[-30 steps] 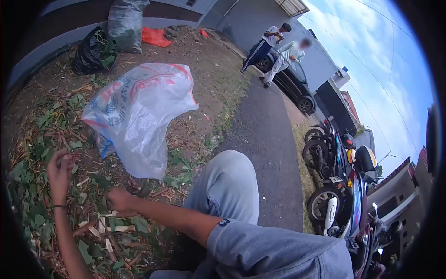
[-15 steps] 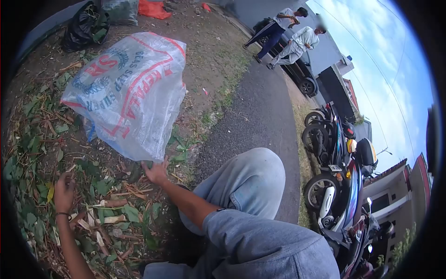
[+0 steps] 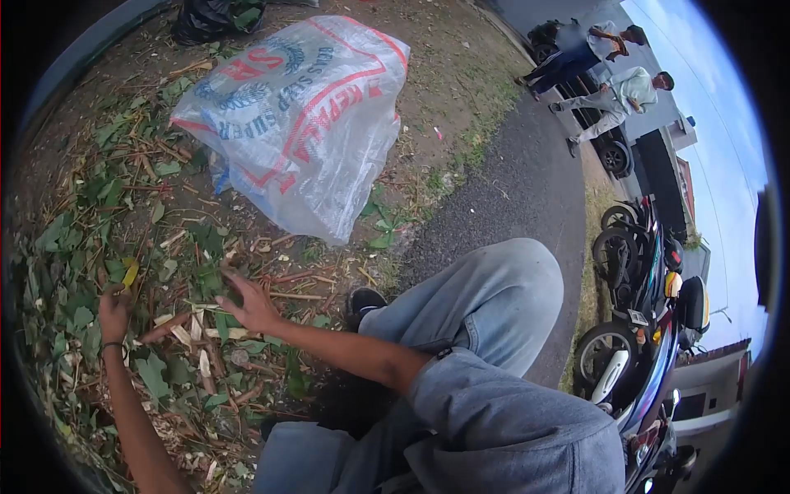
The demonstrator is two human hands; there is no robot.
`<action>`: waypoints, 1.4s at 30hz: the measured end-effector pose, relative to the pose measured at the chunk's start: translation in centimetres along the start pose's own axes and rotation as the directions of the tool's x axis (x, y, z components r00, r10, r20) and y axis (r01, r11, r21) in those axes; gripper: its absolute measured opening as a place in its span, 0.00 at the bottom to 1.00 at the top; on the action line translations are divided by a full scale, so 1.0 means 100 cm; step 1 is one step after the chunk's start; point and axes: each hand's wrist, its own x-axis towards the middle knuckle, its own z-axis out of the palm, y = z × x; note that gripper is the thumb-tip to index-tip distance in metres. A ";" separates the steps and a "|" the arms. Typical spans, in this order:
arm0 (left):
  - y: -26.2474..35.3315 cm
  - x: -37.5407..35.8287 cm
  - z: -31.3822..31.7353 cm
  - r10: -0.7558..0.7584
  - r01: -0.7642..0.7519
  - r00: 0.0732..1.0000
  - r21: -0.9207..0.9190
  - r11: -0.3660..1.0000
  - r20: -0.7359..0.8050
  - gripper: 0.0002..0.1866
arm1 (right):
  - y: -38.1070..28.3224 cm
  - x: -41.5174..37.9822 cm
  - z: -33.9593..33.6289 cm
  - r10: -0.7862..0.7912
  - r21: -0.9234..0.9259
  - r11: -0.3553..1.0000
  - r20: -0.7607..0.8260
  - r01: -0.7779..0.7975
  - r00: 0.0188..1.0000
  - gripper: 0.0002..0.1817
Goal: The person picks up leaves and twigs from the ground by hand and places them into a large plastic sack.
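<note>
My right hand [image 3: 249,303] is just above the litter of leaves and cut stems [image 3: 197,333], thumb and fingers spread, holding nothing. To its left my left hand [image 3: 113,314] is low over the green leaves [image 3: 59,235], beside a yellow leaf [image 3: 130,272]. Its fingers look loosely parted, and I make out nothing in them. A white woven plastic sack [image 3: 329,156] with red and blue print lies on the ground beyond both hands, apart from them. Its lower corner points toward my knee.
A black plastic bag [image 3: 202,23] with leaves stands at the top left. Beside my bent leg [image 3: 510,288] runs an asphalt path [image 3: 494,198]. Parked motorcycles [image 3: 625,329] line its right side. Two people [image 3: 621,99] are near a dark car [image 3: 613,152] farther off.
My right hand has left the sack's lower edge and moved down and left to the cut stems. The left hand stays low over the leaves. The camera view has shifted.
</note>
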 end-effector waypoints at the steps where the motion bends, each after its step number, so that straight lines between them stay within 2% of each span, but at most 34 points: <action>1: 0.001 -0.005 -0.006 0.008 -0.007 1.000 -0.056 0.998 0.009 0.16 | -0.005 0.005 -0.002 -0.017 0.094 0.995 -0.083 0.025 0.996 0.31; 2: 0.032 -0.017 -0.016 -0.076 0.076 0.994 0.007 0.997 0.082 0.17 | -0.001 0.014 -0.004 -0.011 0.148 0.988 -0.175 0.037 0.985 0.24; 3: 0.031 -0.018 -0.021 -0.050 0.051 0.996 -0.019 0.998 0.074 0.17 | 0.008 0.029 -0.011 -0.084 0.097 0.989 -0.277 0.115 0.957 0.18; 4: 0.018 -0.014 -0.027 0.010 -0.011 0.999 0.048 0.999 0.031 0.18 | 0.008 0.043 -0.022 -0.011 0.025 0.999 -0.377 0.023 0.926 0.15; 5: 0.031 -0.023 -0.029 -0.009 0.010 0.999 0.023 1.000 -0.053 0.17 | 0.014 0.058 -0.036 0.048 -0.019 0.998 -0.465 -0.064 0.884 0.17; 6: 0.043 -0.033 -0.027 -0.018 0.017 0.991 -0.013 1.000 -0.129 0.17 | 0.036 0.073 -0.048 0.007 -0.208 0.969 -0.520 -0.135 0.854 0.23; 8: 0.042 -0.043 -0.034 -0.057 0.058 0.988 0.002 0.998 -0.140 0.17 | 0.053 0.086 -0.066 0.003 -0.396 0.887 -0.508 -0.238 0.861 0.35; 9: 0.039 -0.043 -0.036 -0.087 0.087 0.987 -0.008 0.996 -0.138 0.17 | 0.064 0.088 -0.068 0.007 -0.384 0.893 -0.510 -0.235 0.860 0.35; 11: 0.029 -0.048 -0.038 -0.077 0.080 0.986 0.017 0.997 -0.149 0.17 | 0.079 0.095 -0.069 0.097 -0.453 0.876 -0.175 -0.168 0.980 0.46; 12: 0.029 -0.054 -0.040 -0.075 0.080 0.985 0.030 0.996 -0.153 0.16 | 0.075 0.097 -0.062 0.092 -0.447 0.879 -0.176 -0.163 0.980 0.46; 14: 0.030 -0.062 -0.041 -0.077 0.085 0.984 0.044 0.995 -0.163 0.16 | 0.066 0.093 -0.035 0.173 -0.610 0.789 0.109 -0.072 0.979 0.50; 16: 0.036 -0.070 -0.041 -0.128 0.129 0.970 -0.008 0.992 -0.205 0.16 | 0.033 0.079 -0.008 0.173 -0.344 0.936 0.268 -0.073 0.948 0.51; 18: 0.035 -0.072 -0.040 -0.128 0.133 0.974 0.013 0.991 -0.188 0.17 | 0.016 0.065 0.023 0.104 -0.093 0.992 0.270 -0.082 0.957 0.51; 20: 0.021 -0.067 -0.042 -0.109 0.122 0.973 0.052 0.991 -0.202 0.17 | -0.012 0.057 0.026 -0.003 0.024 1.000 0.405 -0.007 0.914 0.48; 21: 0.025 -0.068 -0.042 -0.129 0.147 0.972 0.083 0.986 -0.194 0.18 | -0.023 0.053 0.026 -0.002 0.013 1.000 0.466 -0.004 0.885 0.43; 26: 0.026 -0.056 -0.044 -0.144 0.159 0.979 0.095 0.983 -0.146 0.18 | -0.032 0.042 0.024 -0.013 0.000 1.000 0.472 0.015 0.882 0.40; 28: 0.033 -0.055 -0.043 -0.137 0.156 0.980 0.125 0.980 -0.145 0.18 | -0.021 0.041 0.025 -0.096 0.074 0.994 0.355 0.075 0.930 0.42; 29: 0.033 -0.054 -0.042 -0.127 0.149 0.982 0.158 0.976 -0.144 0.18 | -0.022 0.039 0.020 -0.179 0.064 0.984 0.239 0.168 0.954 0.42; 30: 0.034 -0.053 -0.042 -0.115 0.141 0.983 0.189 0.972 -0.143 0.17 | -0.022 0.039 0.014 -0.177 0.063 0.984 0.237 0.166 0.955 0.42; 32: 0.035 -0.052 -0.042 -0.119 0.144 0.983 0.190 0.971 -0.137 0.17 | -0.020 0.042 0.001 0.036 0.142 0.989 -0.032 -0.031 0.999 0.39; 34: 0.029 -0.053 -0.046 -0.123 0.148 0.983 0.192 0.970 -0.137 0.17 | 0.011 0.056 -0.011 0.041 -0.009 0.999 -0.336 -0.047 0.941 0.35; 36: 0.020 -0.052 -0.051 -0.100 0.125 0.986 0.199 0.972 -0.133 0.18 | 0.021 0.062 -0.040 0.156 -0.054 0.980 -0.393 -0.192 0.906 0.35; 37: 0.019 -0.054 -0.053 -0.095 0.121 0.986 0.195 0.973 -0.138 0.18 | 0.029 0.064 -0.050 0.148 -0.057 0.981 -0.394 -0.185 0.907 0.35; 39: 0.023 -0.061 -0.055 -0.130 0.157 0.975 0.145 0.977 -0.181 0.17 | 0.055 0.068 -0.057 0.088 -0.259 0.937 -0.473 -0.234 0.877 0.39; 40: 0.023 -0.063 -0.058 -0.129 0.157 0.973 0.139 0.978 -0.191 0.17 | 0.063 0.067 -0.058 0.078 -0.263 0.939 -0.469 -0.223 0.880 0.39; 42: 0.010 -0.065 -0.062 -0.173 0.197 0.964 0.106 0.975 -0.204 0.16 | 0.071 0.058 -0.054 0.169 -0.347 0.866 -0.474 -0.360 0.864 0.39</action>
